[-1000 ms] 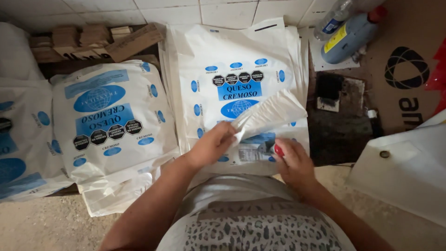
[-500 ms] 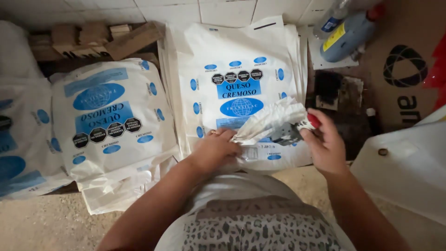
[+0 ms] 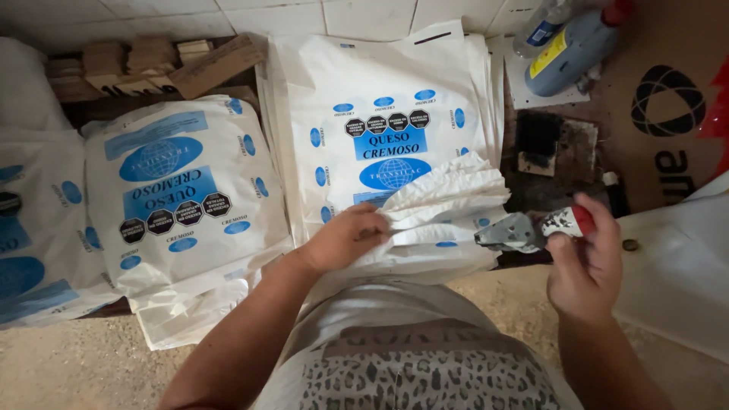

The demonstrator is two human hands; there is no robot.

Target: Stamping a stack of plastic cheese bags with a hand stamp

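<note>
My left hand (image 3: 345, 237) pinches the gathered near corner of the top white plastic bag (image 3: 448, 199), which fans out in folds to the right. That bag lies on a stack of white bags with blue print (image 3: 383, 114). My right hand (image 3: 586, 262) is off the stack's right edge and grips a small metal tool with a red handle (image 3: 531, 228). The tool's grey metal head points left, just clear of the bag folds.
A second pile of the same printed bags (image 3: 178, 190) lies at the left. Wooden blocks (image 3: 156, 64) sit at the back left. Plastic bottles (image 3: 569, 45) and a cardboard box (image 3: 672, 114) are at the back right, a white sheet (image 3: 676, 281) at the right.
My right hand has drawn the red-handled tool rightward, from over the bag's lower edge to beyond the stack. The bag's folded corner has spread wider. My left hand has kept its pinch.
</note>
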